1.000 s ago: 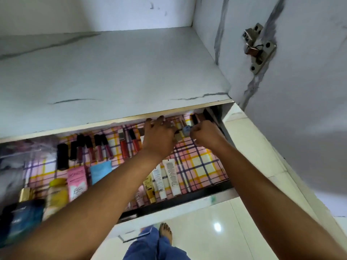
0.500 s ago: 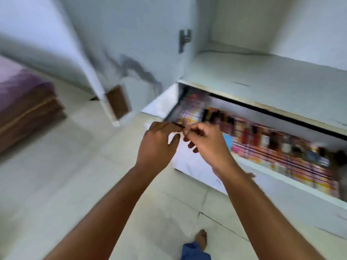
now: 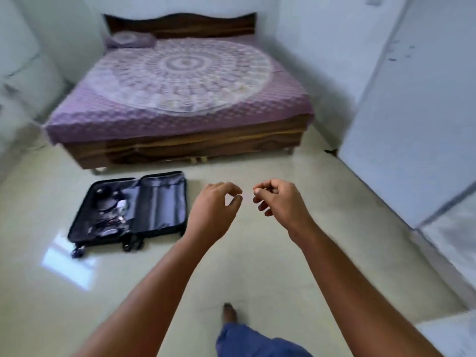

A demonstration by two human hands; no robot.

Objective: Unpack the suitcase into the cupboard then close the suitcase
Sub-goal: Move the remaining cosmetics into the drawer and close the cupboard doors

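A: Suitcase (image 3: 128, 210) first: it lies open and flat on the floor (image 3: 257, 253), just in front of the bed (image 3: 180, 94), with both halves facing up. The half farther from our hands has small dark items in it, too blurred to name. The half nearer our hands looks like bare grey lining.

B: And our hands?

A: Both are raised in the air beside the suitcase, clear of it, on the side away from its filled half. The left hand (image 3: 213, 212) has its fingers loosely curled, thumb and forefinger near each other, with nothing between them that we can see. On the right hand (image 3: 280, 202) the thumb and forefinger tips are together as if pinching. If something tiny sits in that grip, we cannot tell.

B: So which step are we on?

A: We judge it as the walk to the suitcase for another load. Unpacking isn't finished, and closing is not yet due.

B: What does the next move need?

A: We'd step closer, bend down over the filled half, and gather those small loose pieces without scattering them, before carrying them away from the suitcase to the white cupboard door (image 3: 412, 112).
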